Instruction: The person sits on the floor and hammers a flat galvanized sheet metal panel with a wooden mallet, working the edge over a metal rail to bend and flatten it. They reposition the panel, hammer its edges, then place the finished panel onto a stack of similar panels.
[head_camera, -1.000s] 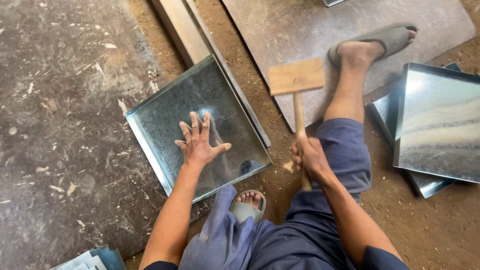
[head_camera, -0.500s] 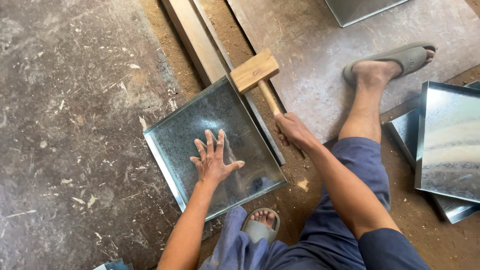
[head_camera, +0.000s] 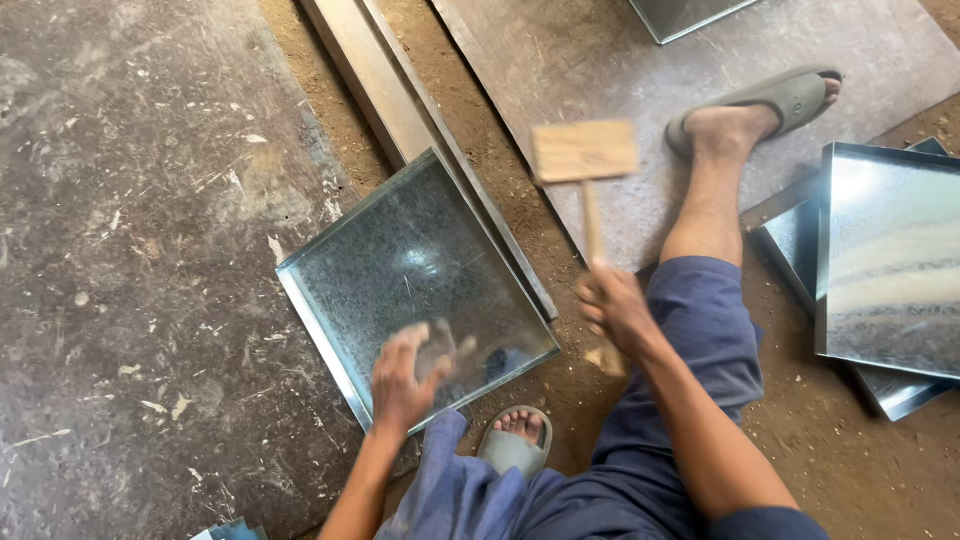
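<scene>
A square galvanised metal tray with turned-up edges lies on the floor in front of me. My left hand is blurred with motion at the tray's near edge, fingers loosely curled, holding nothing I can make out. My right hand grips the handle of a wooden mallet, whose block head is raised to the right of the tray, above a flat metal sheet. My right leg stretches out beside the mallet, foot in a grey sandal.
A long metal bar runs along the tray's far right edge. More shiny metal trays are stacked at the right. My left sandalled foot is tucked by the tray's near corner. Dirt floor lies at the right, rough concrete at the left.
The mallet has swung from over the tray's far corner up and to the right. My left hand has slid from flat on the tray's middle back to its near edge.
</scene>
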